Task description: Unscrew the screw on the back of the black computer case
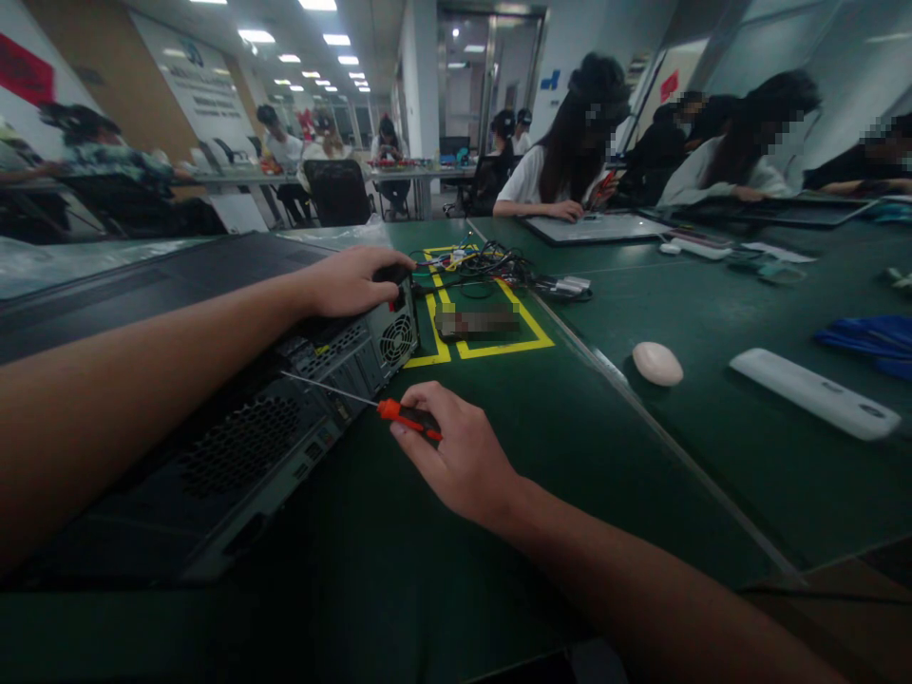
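A black desktop computer case (pixel 235 442) lies on its side at the left, its rear panel with vent holes and a round fan grille turned toward me. My left hand (pixel 352 282) grips the far rear corner of the case, fingers over the top edge and thumb by the red switch. In my right hand (pixel 456 446) is a screwdriver (pixel 389 408) with a red and black handle. Its thin shaft points left, and the tip meets the rear panel near the slot covers. Whether a screw sits under the tip is too small to tell.
Behind the case a bundle of cables (pixel 499 266) lies by yellow tape marks (pixel 505 351) and a blurred dark object (pixel 477 323). Rightward are a pale egg-shaped thing (pixel 656 364), a long white device (pixel 812 391) and blue cloth (pixel 869 344). Other people work across the table.
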### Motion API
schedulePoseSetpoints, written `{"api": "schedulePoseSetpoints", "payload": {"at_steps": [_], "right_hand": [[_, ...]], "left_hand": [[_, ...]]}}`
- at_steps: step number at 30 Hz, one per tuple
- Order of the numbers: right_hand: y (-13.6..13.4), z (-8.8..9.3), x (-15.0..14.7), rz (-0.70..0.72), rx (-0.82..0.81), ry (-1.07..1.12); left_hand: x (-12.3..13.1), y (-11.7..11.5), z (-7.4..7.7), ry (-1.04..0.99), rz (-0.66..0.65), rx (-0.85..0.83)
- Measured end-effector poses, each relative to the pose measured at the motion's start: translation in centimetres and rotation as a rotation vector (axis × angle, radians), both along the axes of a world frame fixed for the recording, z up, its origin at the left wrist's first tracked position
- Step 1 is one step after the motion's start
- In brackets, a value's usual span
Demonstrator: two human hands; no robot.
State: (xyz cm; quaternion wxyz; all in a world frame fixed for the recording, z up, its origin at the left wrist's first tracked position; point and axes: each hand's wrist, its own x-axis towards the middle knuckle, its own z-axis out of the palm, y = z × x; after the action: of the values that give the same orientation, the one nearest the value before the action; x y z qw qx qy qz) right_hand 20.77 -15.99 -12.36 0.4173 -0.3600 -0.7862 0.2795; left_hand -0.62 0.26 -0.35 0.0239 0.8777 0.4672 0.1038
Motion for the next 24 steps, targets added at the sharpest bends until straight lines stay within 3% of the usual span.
{"api": "schedulePoseSetpoints", "payload": {"at_steps": [24], "right_hand": [[-0.14, 0.34, -0.05, -0.014, -0.01, -0.044]], "left_hand": [[0.06, -0.07, 0.05, -0.01, -0.015, -0.008]]}}
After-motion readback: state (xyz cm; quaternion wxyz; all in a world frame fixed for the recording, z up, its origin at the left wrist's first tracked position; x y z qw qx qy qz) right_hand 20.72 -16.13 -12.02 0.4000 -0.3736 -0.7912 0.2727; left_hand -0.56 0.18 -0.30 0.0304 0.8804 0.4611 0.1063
